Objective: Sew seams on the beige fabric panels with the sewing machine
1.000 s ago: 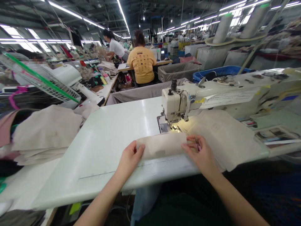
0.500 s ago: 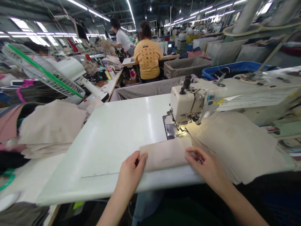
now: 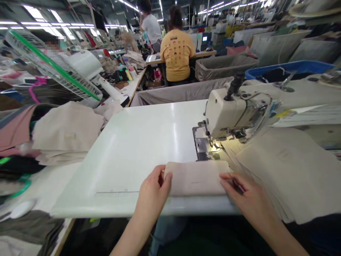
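A beige fabric piece (image 3: 195, 179), folded into a flat rectangle with a short dark line on its face, lies near the front edge of the white table. My left hand (image 3: 155, 190) pinches its left end between thumb and fingers. At the right end, my right hand (image 3: 241, 188) grips the corner; a small dark, thin item shows partly among its fingers, too hidden to name. Just beyond the fabric stands a sewing machine (image 3: 229, 113), its needle area lit. The fabric is in front of the metal needle plate (image 3: 204, 144), not under the presser foot.
Beige fabric panels (image 3: 290, 163) are stacked to the right, beneath the machine arm. More beige pieces (image 3: 66, 128) pile up on the left beside a fan (image 3: 53, 64). A person in a yellow shirt (image 3: 177, 51) sits ahead, past a grey cloth-lined bin (image 3: 176, 94).
The camera view has shifted, so the machine and table appear farther right. The fabric looks squarer to the table edge, both hands still gripping its ends. The standing person ahead has raised an arm.
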